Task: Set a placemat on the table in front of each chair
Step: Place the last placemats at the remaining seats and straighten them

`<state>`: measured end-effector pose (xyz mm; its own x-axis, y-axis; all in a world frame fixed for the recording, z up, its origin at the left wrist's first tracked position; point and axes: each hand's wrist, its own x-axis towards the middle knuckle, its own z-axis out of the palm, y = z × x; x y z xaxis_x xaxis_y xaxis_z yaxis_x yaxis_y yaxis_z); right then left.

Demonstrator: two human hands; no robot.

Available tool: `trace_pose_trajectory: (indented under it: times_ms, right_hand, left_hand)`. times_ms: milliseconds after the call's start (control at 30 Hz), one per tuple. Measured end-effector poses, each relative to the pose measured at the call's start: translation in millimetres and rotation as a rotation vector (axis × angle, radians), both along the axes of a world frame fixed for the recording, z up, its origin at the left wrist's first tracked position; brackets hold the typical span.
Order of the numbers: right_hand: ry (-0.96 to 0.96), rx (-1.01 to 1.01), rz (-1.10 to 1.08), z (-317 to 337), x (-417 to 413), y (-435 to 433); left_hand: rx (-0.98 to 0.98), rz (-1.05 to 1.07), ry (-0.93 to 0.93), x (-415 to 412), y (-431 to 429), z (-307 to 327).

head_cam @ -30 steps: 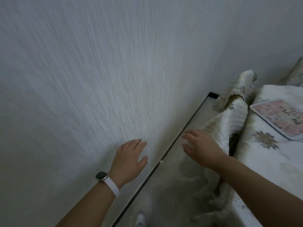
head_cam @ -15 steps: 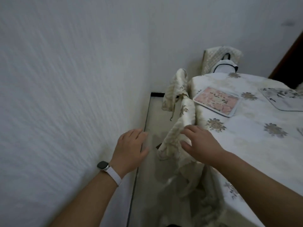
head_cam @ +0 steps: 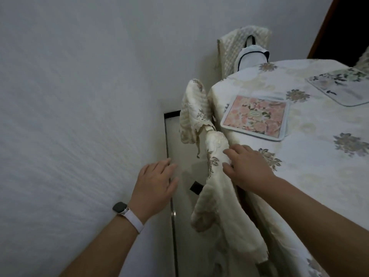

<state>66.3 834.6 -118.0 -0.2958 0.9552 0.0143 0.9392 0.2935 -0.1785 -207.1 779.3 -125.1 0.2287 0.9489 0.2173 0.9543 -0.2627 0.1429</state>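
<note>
A pink floral placemat (head_cam: 256,116) lies near the left edge of the table (head_cam: 311,156), which wears a cream flowered cloth. A pale green floral placemat (head_cam: 343,84) lies at the far right. A chair with a cream cover (head_cam: 211,176) is pushed in at the table's left side. My right hand (head_cam: 247,168) rests with spread fingers on that cover, at the table's edge, gripping nothing. My left hand (head_cam: 155,186), with a white watch band on the wrist, hovers open between the wall and the chair.
A white textured wall (head_cam: 79,116) runs close along the left, leaving a narrow strip of pale floor (head_cam: 179,156). A second covered chair (head_cam: 239,47) with a white bag hung on it stands at the far end. A dark doorway (head_cam: 347,27) is at top right.
The view has swung right from the wall to the table, bringing both placemats and the far chair into sight. Both hands kept their open pose; the right one stays on the chair cover.
</note>
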Motion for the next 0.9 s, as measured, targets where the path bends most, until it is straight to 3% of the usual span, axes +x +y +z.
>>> trace_pose_trajectory:
  times_ms: [67, 267, 467, 900]
  right_hand:
    - [0.034, -0.043, -0.069, -3.5, 12.3, 43.8]
    - [0.085, 0.008, -0.099, 8.7, 42.4, 69.9]
    - [0.157, 0.05, -0.197, 9.4, 96.1, 61.5]
    - [0.176, -0.101, -0.558, -28.5, 139.5, 41.4]
  left_hand:
    - [-0.066, -0.03, 0.007, 6.3, 58.2, 6.0]
    - [-0.064, -0.117, 0.062, 26.6, 122.1, 14.8]
    - [-0.048, -0.308, 0.136, 80.5, 181.1, 18.6]
    - [-0.132, -0.682, 0.211, 166.9, 274.9, -15.5]
